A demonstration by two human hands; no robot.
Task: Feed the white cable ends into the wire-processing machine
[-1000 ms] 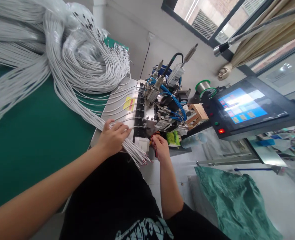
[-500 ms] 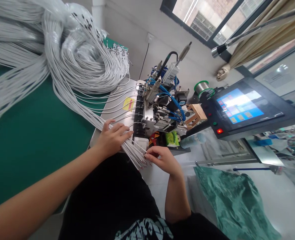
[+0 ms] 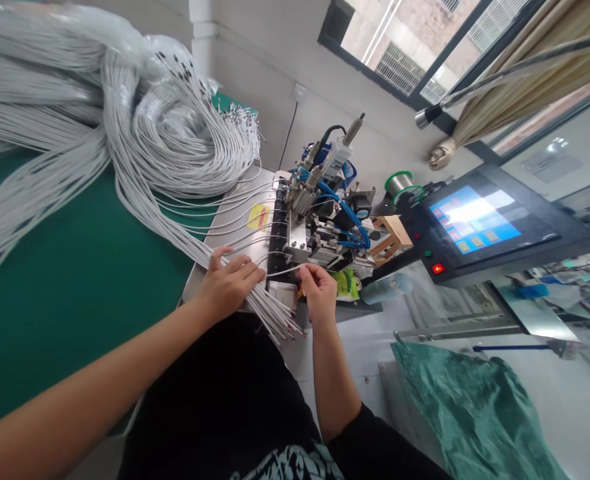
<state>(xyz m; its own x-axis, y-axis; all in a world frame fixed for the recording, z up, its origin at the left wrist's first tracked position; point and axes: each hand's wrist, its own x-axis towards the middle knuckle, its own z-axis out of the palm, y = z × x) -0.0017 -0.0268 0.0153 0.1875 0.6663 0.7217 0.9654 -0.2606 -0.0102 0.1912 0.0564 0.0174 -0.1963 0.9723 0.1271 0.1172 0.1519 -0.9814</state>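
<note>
My left hand (image 3: 231, 280) is laid over a bundle of white cables (image 3: 269, 312), its fingers curled across them at the metal plate's near edge. The bundle's reddish tips fan out beyond that hand. Between thumb and forefinger, my right hand (image 3: 319, 285) pinches the end of one white cable (image 3: 285, 271), drawn apart from the bundle toward the machine (image 3: 302, 213). Several other cables run side by side across the metal plate (image 3: 225, 230) into the machine's dark slotted strip (image 3: 278, 230). The pinched cable's very tip is hidden by my fingers.
Large coils of white cable (image 3: 189, 147) lie on the green table (image 3: 75, 267) at left. A touchscreen panel (image 3: 475, 220) stands to the right, near a wire spool (image 3: 399, 183). A small pale box (image 3: 282, 293) is below the slotted strip.
My right hand has moved up and slightly right from the bundle's tips, pulling one cable away to the machine's lower end. My left hand stays on the bundle.
</note>
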